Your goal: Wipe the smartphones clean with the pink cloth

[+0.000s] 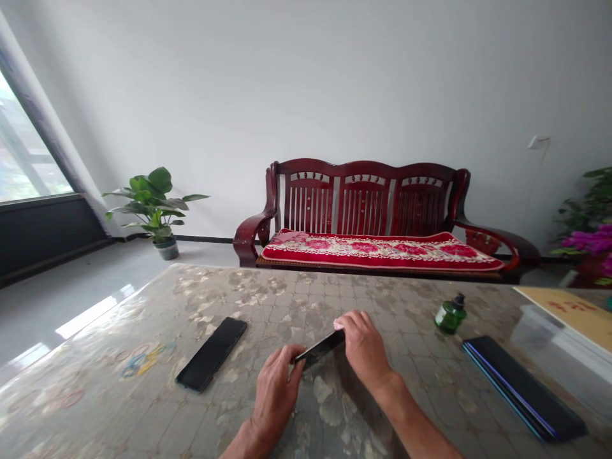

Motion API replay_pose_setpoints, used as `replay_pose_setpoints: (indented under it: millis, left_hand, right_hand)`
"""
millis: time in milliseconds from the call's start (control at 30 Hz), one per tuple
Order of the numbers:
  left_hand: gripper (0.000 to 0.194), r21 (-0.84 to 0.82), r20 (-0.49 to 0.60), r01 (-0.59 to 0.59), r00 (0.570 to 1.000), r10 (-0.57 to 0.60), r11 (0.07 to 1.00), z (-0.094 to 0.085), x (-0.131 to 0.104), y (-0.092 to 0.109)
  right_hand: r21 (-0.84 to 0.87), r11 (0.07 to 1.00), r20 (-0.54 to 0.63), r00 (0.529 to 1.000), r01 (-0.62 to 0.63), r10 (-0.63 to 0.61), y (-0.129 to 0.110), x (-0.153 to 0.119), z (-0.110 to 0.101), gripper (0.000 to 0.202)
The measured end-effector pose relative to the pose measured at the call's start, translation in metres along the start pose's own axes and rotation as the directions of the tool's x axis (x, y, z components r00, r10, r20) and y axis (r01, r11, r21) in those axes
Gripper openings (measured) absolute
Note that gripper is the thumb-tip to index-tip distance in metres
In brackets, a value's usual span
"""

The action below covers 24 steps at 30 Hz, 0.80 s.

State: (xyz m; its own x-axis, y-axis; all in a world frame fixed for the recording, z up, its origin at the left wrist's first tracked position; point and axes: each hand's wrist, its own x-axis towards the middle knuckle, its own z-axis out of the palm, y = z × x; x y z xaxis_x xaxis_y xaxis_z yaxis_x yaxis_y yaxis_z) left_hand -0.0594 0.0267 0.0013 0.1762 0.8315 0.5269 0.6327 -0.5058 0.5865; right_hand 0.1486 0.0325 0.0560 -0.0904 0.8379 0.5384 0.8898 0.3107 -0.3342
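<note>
A black smartphone [322, 348] is held tilted just above the table, its dark face toward me. My left hand [277, 389] pinches its lower left end between thumb and fingers. At the upper right end, my right hand [364, 344] is closed, pressing a small pale cloth [338, 325] against the phone's edge. The cloth is mostly hidden in the fingers, so its full shape cannot be made out. Left of my hands, another black phone [213, 354] lies flat on the table.
The table [229, 414] has a clear patterned cover. Several rubber bands [141, 362] lie at left. On the right are a green pump bottle [450, 315], stacked phones [523, 387] and a plastic box [549, 344] under a yellow item [568, 312]. Beyond stands a wooden bench [363, 204].
</note>
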Motion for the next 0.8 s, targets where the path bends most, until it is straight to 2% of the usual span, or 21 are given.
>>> replay_pose_setpoints:
  millis: [167,233,400,467,533,667,733,800]
  left_hand:
    - [0.011,0.003,0.011,-0.001,1.0,0.001,1.0,0.0,-0.002,-0.002]
    - [0.012,0.009,0.019,0.002,1.0,-0.003,1.0,0.0,-0.002,-0.002]
    - [0.012,0.028,0.01,0.008,1.0,-0.008,1.0,-0.001,-0.001,-0.002]
    - [0.012,0.022,0.008,0.001,1.0,-0.001,1.0,-0.001,-0.001,-0.001]
    - [0.012,0.017,0.007,-0.003,1.0,0.003,1.0,0.0,-0.001,-0.001]
    - [0.011,0.008,0.01,-0.014,1.0,0.013,1.0,0.0,-0.001,-0.003]
    - [0.011,0.01,0.02,-0.019,1.0,0.018,1.0,0.0,-0.002,-0.004]
    - [0.011,0.024,0.021,-0.025,0.999,0.024,0.999,-0.001,-0.002,-0.004]
  right_hand:
    - [0.048,0.986,0.089,0.983,0.159,-0.162,-0.024,-0.008,0.006,0.017]
    - [0.042,0.989,0.083,0.986,0.14,-0.143,-0.02,-0.007,0.005,0.018]
    - [-0.014,1.0,0.001,1.0,-0.023,0.023,0.011,0.004,-0.001,0.022]
    - [-0.025,0.999,-0.008,0.999,-0.045,0.045,0.013,0.005,-0.002,0.024]
    - [-0.024,1.0,0.008,1.0,-0.015,0.015,0.004,0.002,-0.001,0.023]
    - [0.021,0.99,0.078,0.987,0.137,-0.138,-0.02,-0.006,0.004,0.018]
    - [0.032,0.989,0.082,0.985,0.147,-0.149,-0.021,-0.007,0.006,0.017]
    - [0.035,0.995,0.044,0.994,0.096,-0.098,-0.01,-0.005,0.005,0.018]
